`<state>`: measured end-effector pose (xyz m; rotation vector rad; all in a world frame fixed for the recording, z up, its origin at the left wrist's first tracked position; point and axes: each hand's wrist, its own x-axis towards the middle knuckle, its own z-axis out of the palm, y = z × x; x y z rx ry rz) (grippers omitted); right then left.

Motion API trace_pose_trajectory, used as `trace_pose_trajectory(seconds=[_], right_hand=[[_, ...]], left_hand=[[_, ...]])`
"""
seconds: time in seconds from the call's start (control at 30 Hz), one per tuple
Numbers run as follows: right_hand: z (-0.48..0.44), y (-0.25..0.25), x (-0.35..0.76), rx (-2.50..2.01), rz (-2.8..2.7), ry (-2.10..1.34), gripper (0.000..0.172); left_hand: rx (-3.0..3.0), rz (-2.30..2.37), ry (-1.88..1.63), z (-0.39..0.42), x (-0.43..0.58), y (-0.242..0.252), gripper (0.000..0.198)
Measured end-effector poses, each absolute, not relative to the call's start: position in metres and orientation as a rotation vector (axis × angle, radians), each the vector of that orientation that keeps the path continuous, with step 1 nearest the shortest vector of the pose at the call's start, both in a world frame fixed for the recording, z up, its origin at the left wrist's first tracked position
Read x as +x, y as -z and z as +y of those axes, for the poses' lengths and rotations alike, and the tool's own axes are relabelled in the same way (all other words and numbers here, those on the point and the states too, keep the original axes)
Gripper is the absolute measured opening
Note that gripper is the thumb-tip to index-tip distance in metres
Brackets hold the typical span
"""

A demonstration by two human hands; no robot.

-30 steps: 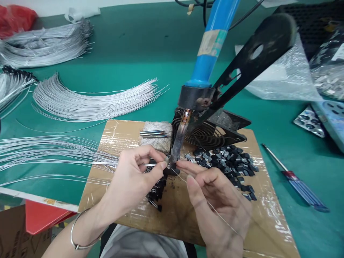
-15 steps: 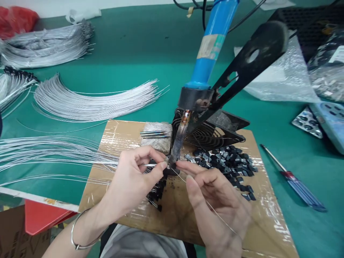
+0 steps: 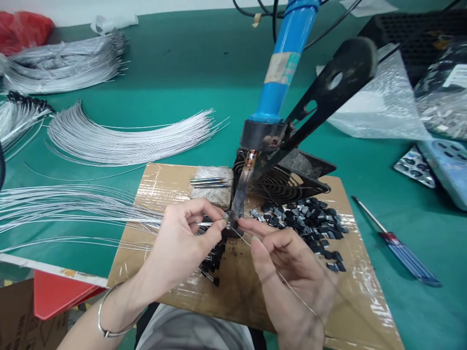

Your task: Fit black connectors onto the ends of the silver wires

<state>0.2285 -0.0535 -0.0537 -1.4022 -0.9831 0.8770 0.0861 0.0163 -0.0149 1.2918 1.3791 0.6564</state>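
My left hand (image 3: pixel 186 238) is closed in a pinch on a thin white wire (image 3: pixel 204 224), its fingertips right beside the dark tip of a blue soldering iron (image 3: pixel 279 82). From the right, my right hand (image 3: pixel 292 277) holds a fine strand of solder wire (image 3: pixel 297 295), whose end reaches the iron's tip. The right index finger stretches almost to that tip. Fingers hide the exact joint and any small part there. Under my left hand, several wires end in small black connectors (image 3: pixel 215 265). A black metal bracket (image 3: pixel 324 92) holds the iron slanted, tip down.
A cardboard sheet (image 3: pixel 251 296) carries a pile of loose black connectors (image 3: pixel 310 221), a wrapped block (image 3: pixel 211 194) with metal rods on it, and a black fan (image 3: pixel 277 187). White wire bundles (image 3: pixel 127 141) lie left. A screwdriver (image 3: pixel 404 253) lies right, near a blue box (image 3: pixel 445 165).
The upper part of the iron and its bracket appear slightly further left. My right hand has shifted a little left with the solder wire; my left hand keeps nearly the same place and pinch.
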Motion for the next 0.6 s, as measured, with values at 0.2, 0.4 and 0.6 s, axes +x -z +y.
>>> trace_pose_trajectory(seconds=[0.2,0.4,0.6], right_hand=[[-0.0539,0.0548,0.2276,-1.403,-0.999,-0.871,0.021],[-0.0540,0.0539,0.2257,-1.401,-0.947,-0.886,0.020],[-0.0547,0.0535,0.2261,-1.421,-0.939,-0.897,0.022]], left_hand=[[1.300,1.377,-0.662,0.0152,0.0865,0.0125,0.008],[1.308,1.374,-0.665,0.0137,0.0839,0.0143,0.009],[1.298,1.377,-0.669,0.0145,0.0849,0.0150,0.009]])
